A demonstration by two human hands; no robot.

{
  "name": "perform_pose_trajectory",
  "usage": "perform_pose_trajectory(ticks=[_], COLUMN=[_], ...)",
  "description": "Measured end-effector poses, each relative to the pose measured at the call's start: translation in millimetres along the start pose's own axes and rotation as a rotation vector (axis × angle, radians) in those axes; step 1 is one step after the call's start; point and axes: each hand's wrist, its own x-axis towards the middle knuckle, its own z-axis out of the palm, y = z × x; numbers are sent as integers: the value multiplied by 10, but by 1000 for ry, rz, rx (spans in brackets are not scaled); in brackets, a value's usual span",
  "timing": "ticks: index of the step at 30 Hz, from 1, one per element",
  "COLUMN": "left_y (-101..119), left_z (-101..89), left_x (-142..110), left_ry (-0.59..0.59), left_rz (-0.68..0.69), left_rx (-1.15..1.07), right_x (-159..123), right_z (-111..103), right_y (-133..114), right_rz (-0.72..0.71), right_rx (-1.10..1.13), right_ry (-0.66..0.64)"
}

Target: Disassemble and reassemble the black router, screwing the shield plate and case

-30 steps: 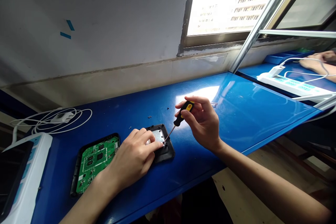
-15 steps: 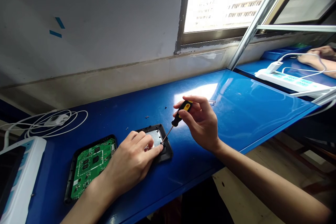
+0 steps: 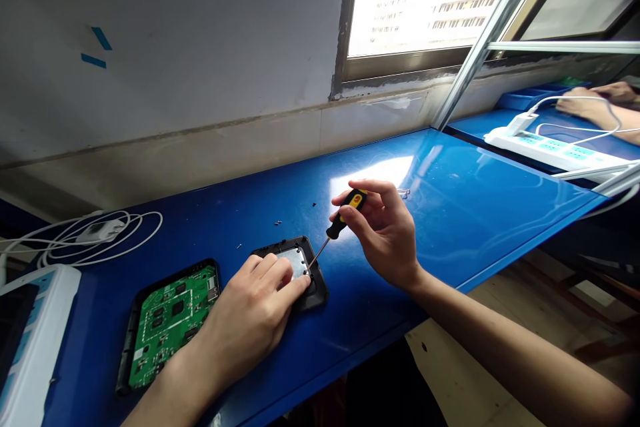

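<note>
My right hand (image 3: 385,230) grips a small screwdriver (image 3: 340,220) with a black and yellow handle, its thin tip angled down onto a black device part (image 3: 310,280) with a silver metal plate (image 3: 296,260). My left hand (image 3: 255,310) presses down on that part, fingers curled over its near side, fingertips beside the screwdriver tip. Both rest on the blue bench (image 3: 450,213).
A black case holding a green circuit board (image 3: 167,323) lies left of my left hand. Loose screws (image 3: 278,223) dot the bench behind. White cables with a charger (image 3: 95,233) and a white box (image 3: 25,340) sit far left. Another person's hand (image 3: 585,103) and a power strip (image 3: 545,150) are far right.
The view has drifted slightly right and up, so everything sits a little further left. Both hands hold the same pose on the part and the screwdriver.
</note>
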Motion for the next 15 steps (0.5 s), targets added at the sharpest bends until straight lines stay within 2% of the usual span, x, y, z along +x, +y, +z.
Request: perform_pose_trajectory(ticks=[10,15], left_y=[-10,-9], left_z=[-12,-32], left_x=[14,4], left_ry=[71,101], left_rz=[72,66], left_rx=[-31,-54], right_x=[10,16], right_z=[-17,-13], right_y=[-11,-19], right_rz=[46,65], right_rx=[9,18], right_ry=[38,48])
